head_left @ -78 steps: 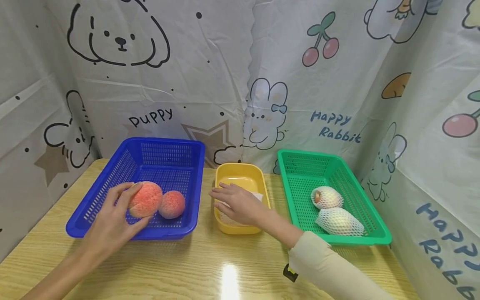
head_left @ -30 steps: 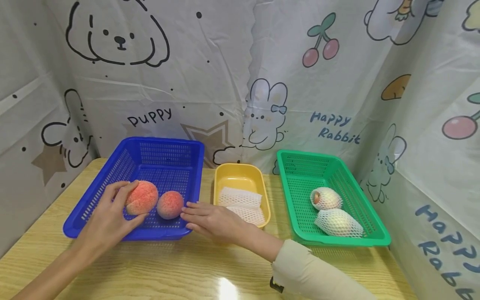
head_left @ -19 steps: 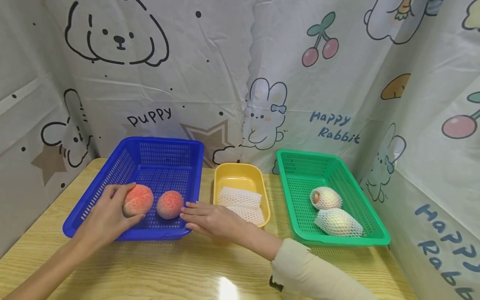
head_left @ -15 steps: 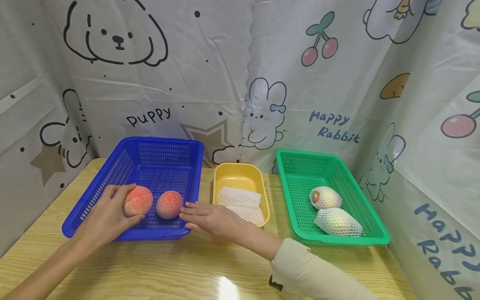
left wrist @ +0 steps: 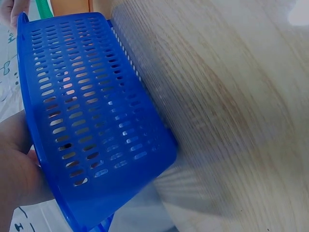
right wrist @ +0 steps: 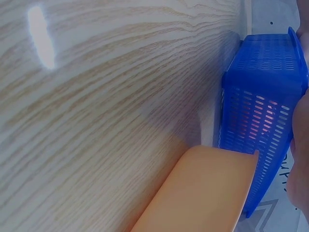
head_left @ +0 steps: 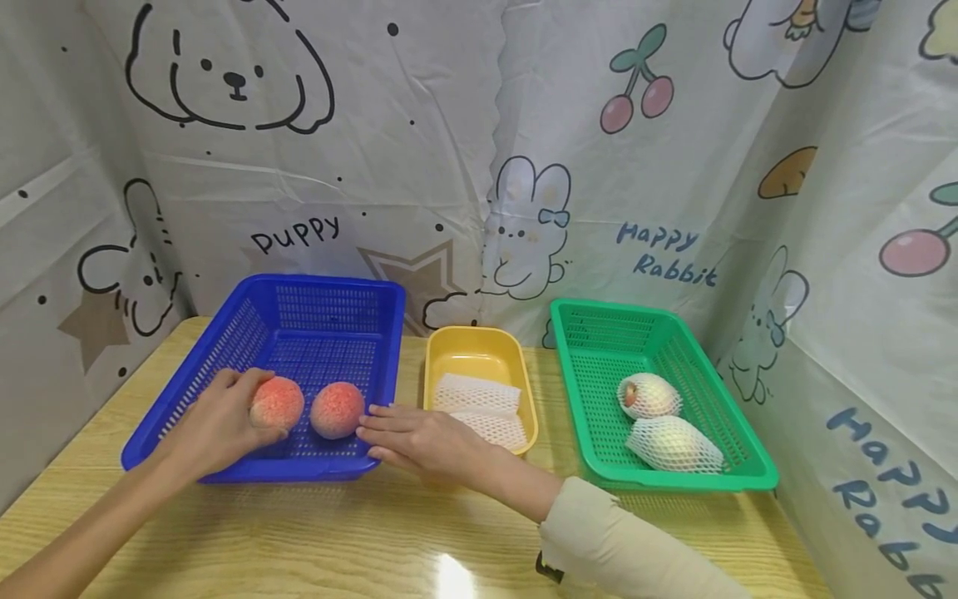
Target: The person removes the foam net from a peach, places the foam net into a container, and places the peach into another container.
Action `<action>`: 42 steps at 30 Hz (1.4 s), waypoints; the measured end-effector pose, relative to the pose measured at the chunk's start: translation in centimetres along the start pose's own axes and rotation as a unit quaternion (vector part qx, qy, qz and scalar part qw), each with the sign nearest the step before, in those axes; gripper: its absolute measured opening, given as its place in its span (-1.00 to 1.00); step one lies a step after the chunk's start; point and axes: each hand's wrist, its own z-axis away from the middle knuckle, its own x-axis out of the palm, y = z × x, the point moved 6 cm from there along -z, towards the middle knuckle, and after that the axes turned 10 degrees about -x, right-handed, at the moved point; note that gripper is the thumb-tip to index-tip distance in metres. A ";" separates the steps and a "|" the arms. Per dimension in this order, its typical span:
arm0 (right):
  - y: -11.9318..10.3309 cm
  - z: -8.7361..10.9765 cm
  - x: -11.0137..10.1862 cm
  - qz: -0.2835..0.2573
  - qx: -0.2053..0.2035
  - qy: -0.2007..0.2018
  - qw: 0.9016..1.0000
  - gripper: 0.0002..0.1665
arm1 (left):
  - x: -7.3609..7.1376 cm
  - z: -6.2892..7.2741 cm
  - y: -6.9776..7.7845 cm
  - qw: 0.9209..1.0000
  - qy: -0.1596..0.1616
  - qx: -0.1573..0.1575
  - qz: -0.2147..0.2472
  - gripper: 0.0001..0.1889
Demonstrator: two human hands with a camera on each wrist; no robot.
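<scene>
In the head view my left hand (head_left: 217,424) reaches over the front left of a blue basket (head_left: 398,333), thumb and fingers around a pinkish-red peach (head_left: 279,404). A second peach (head_left: 338,410) lies just to its right, with a gap between the two. My right hand (head_left: 422,438) lies over the basket's right rim, palm down, fingers extended, their tips close beside the second peach. From the left wrist, the basket's slotted wall (left wrist: 87,96) hides most of the peaches; part of the left hand (left wrist: 21,164) shows at its rim.
A yellow tray (head_left: 479,334) in the middle contains white foam net sleeves (head_left: 486,399). To the right stands a green basket (head_left: 591,449) with two pale fruits (head_left: 651,396) in foam nets. All rest on a wooden table (head_left: 337,541) before a printed curtain (head_left: 434,108).
The right hand has gone from over the yellow tray left to the blue basket's rim. My left hand has brought its peach slightly left and down, apart from the other peach.
</scene>
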 end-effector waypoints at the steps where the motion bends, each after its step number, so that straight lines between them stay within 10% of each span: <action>1: 0.0 0.0 0.0 0.007 -0.004 -0.001 1.000 -0.59 | 0.1 -0.1 -0.1 1.000 -0.008 -0.003 -0.001 -0.21; 42: 0.1 0.0 0.0 -0.020 0.007 -0.001 1.000 -0.61 | 2.0 -1.9 -1.1 0.994 -0.093 0.021 -0.046 -0.26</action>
